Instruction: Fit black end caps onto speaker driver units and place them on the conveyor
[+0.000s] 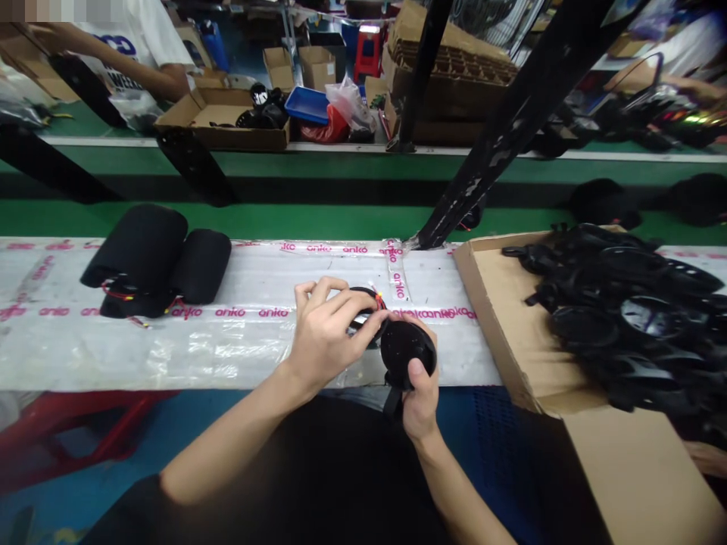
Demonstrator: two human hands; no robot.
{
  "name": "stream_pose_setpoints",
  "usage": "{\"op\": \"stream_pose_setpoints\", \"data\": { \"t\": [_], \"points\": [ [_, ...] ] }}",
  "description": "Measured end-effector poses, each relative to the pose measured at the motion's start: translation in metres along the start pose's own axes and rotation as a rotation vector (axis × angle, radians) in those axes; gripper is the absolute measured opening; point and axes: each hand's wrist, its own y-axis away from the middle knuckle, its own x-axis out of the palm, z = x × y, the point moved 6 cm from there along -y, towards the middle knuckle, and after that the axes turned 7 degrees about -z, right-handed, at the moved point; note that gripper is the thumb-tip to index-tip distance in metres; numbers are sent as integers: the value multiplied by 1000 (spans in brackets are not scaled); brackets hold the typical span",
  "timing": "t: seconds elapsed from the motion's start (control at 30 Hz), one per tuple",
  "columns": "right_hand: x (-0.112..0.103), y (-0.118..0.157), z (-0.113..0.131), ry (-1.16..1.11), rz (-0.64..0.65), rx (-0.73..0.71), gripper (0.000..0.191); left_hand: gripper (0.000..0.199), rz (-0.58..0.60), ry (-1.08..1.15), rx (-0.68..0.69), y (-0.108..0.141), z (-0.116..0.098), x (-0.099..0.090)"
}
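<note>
One black round part [402, 350]: in the right hand, above the wrapped table, near its front edge; smooth dark face turned toward the wearer.
Right hand [422, 390]: closed around the part, thumb laid flat on its face; other fingers mostly hidden behind it.
Black ring [373, 341]: just left of the round part, partly covered by the left hand; whether the two are joined cannot be told.
Wires [380, 301]: red and yellow, at the ring's upper right edge.
Left hand [329, 329]: fingers bent and half closed over the ring, thumb reaching toward the round part; cannot tell if the fingertips pinch a wire.
Wrapped table [250, 359]: whitish sheet, clear film, pink "anko" tape.
Black padded rolls [141, 246]: left on the table, side by side, thin wires at their lower edges.
Cardboard box [482, 303]: right of the hands, low-walled.
Heap of black parts [619, 318]: piled in that box.
Green belt [284, 219]: beyond the table.
Black post [482, 166]: slanting upward from the table's far edge.
Blue tray [308, 106]: on the far bench.
</note>
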Motion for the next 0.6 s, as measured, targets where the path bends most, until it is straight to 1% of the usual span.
{"op": "stream_pose_setpoints", "data": {
  "t": [0.1,0.2,0.27,0.33,0.5,0.6],
  "points": [
    [-1,2,2,53,5,-41,47,11,26,43,-85,1,-4,6],
    [-1,1,2,59,15,-51,48,23,16,119,-164,5,-5,8],
    [-2,0,2,46,23,-49,48,25,8,174,-197,6,-4,8],
    [-3,-5,3,49,30,-28,47,21,-2,200,-196,6,-3,8],
    [-8,-22,6,37,57,64,46,10,11,159,-109,0,-1,9],
    [-7,-32,9,-47,64,136,51,12,36,140,-85,-2,1,10]
  ]
}}
